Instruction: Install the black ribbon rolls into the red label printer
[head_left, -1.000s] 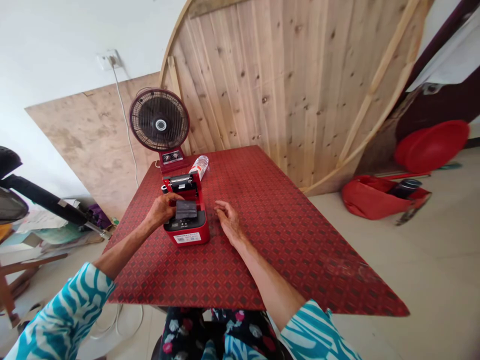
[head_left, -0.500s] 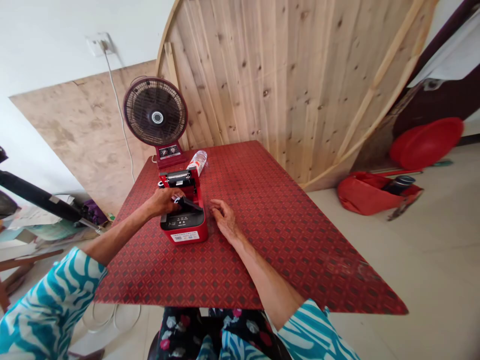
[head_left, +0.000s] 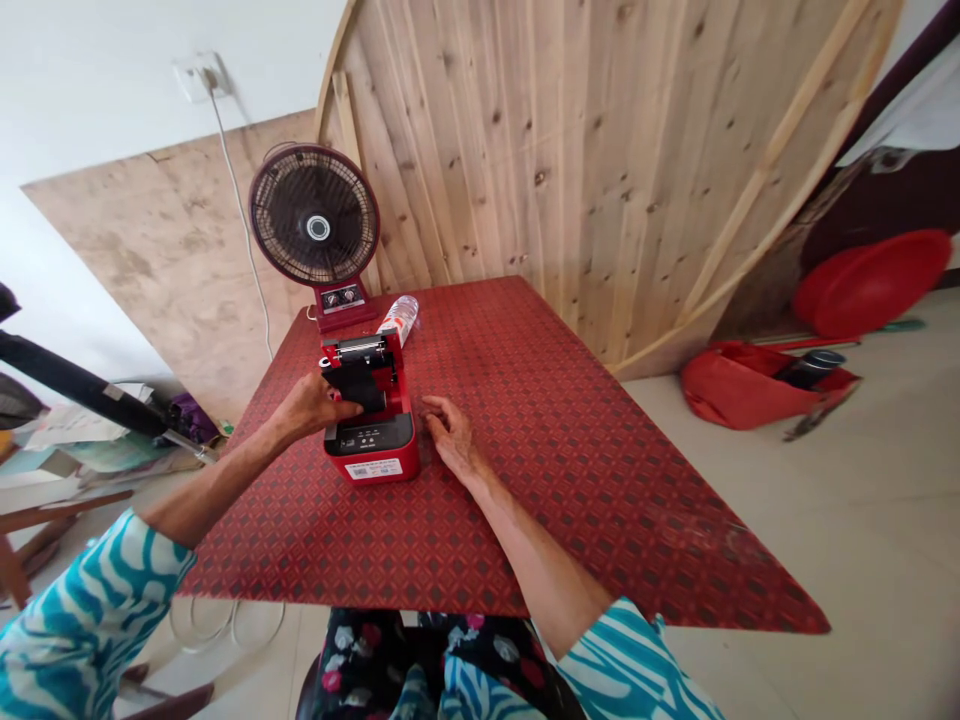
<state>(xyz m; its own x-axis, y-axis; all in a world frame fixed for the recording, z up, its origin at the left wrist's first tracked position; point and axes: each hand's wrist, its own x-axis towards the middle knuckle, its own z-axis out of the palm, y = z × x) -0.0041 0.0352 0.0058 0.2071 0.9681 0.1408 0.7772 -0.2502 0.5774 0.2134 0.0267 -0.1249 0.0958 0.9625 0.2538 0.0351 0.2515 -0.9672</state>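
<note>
A small red label printer [head_left: 373, 440] with a black top stands on the red patterned table [head_left: 525, 440], its lid swung open toward the back. My left hand [head_left: 307, 405] grips a black flat part [head_left: 352, 385] and holds it over the printer's open compartment. My right hand [head_left: 450, 437] rests on the table just right of the printer, fingers loosely curled and empty.
A red desk fan [head_left: 316, 225] stands at the table's far edge, with a plastic bottle [head_left: 397, 318] lying beside it. A round wooden board leans on the wall behind. A red bag [head_left: 750, 385] and red basin [head_left: 870, 282] lie on the floor at right.
My left hand has lifted the black part up and back, from lying over the printer's front to standing over the open compartment. My right hand has barely shifted.
</note>
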